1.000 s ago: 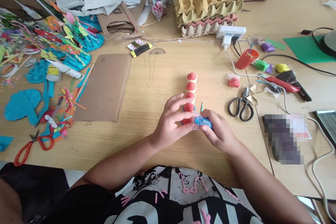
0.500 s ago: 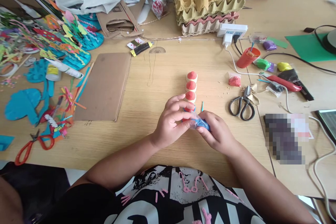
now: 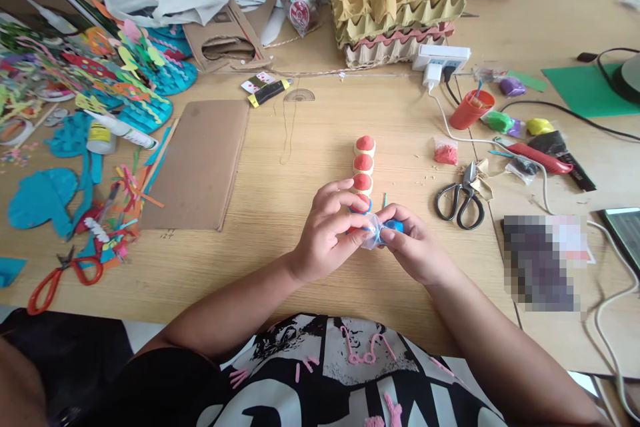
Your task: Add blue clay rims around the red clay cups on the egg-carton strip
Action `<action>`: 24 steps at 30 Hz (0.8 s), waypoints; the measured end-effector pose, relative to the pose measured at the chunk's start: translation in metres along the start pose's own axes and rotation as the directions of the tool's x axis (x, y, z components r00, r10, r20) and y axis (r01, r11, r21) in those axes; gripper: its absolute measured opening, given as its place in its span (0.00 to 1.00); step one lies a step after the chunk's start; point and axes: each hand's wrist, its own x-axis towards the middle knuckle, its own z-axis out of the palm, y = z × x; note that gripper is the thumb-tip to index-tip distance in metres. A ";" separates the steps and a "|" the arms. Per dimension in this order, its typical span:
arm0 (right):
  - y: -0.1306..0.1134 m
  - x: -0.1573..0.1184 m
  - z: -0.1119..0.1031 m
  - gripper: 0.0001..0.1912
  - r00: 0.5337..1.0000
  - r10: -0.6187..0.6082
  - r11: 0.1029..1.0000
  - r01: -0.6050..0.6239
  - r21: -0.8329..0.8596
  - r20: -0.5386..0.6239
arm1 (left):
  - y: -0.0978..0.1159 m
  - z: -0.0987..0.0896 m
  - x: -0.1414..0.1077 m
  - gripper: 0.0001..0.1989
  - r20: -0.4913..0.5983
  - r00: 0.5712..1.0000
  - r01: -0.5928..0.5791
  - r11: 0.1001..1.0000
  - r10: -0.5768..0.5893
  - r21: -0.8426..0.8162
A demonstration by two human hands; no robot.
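Observation:
Between my hands is a clear plastic bag of blue clay [image 3: 394, 229]. My left hand [image 3: 327, 232] pinches the loose end of the bag between thumb and fingers. Thumb and fingers of my right hand [image 3: 415, 247] close on the bag's right part, next to the blue lump. Just beyond my left fingers stands a row of pale egg-carton cups topped with red clay [image 3: 363, 163]. The nearest cup has blue around its red top and is partly hidden by my left hand. A short blue stick [image 3: 385, 199] lies right of the row.
Black-handled scissors [image 3: 461, 197], a bag of red clay [image 3: 445, 151] and a red cup [image 3: 471, 110] are on the right. A cardboard sheet [image 3: 195, 167], red-handled scissors [image 3: 65, 273] and paper scraps lie left. Egg trays [image 3: 395, 7] are stacked behind, near a power strip [image 3: 443, 55].
My right fingers have shifted on the bag, and the blue lump now shows more to the right, beyond the thumb. My left hand stays nearly in place, holding the bag.

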 end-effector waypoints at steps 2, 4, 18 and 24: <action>0.001 0.000 -0.002 0.17 0.996 -0.037 0.998 0.033 -0.049 -0.084 | -0.001 0.001 -0.003 0.02 -0.020 0.995 0.098 0.993 -0.100 -0.066; 0.000 0.002 -0.003 0.17 0.981 -0.072 0.996 0.062 -0.065 -0.179 | -0.005 0.001 -0.005 0.03 -0.057 0.963 0.248 0.946 -0.265 -0.211; -0.004 0.001 0.009 0.17 0.973 -0.164 0.986 0.167 0.010 -0.166 | 0.003 0.008 -0.008 0.38 -0.058 0.977 0.181 0.945 -0.204 -0.272; 0.005 -0.002 0.010 0.16 0.984 -0.160 0.987 0.157 -0.036 -0.082 | 0.003 0.006 -0.006 0.37 -0.077 0.997 -0.016 0.999 0.019 0.049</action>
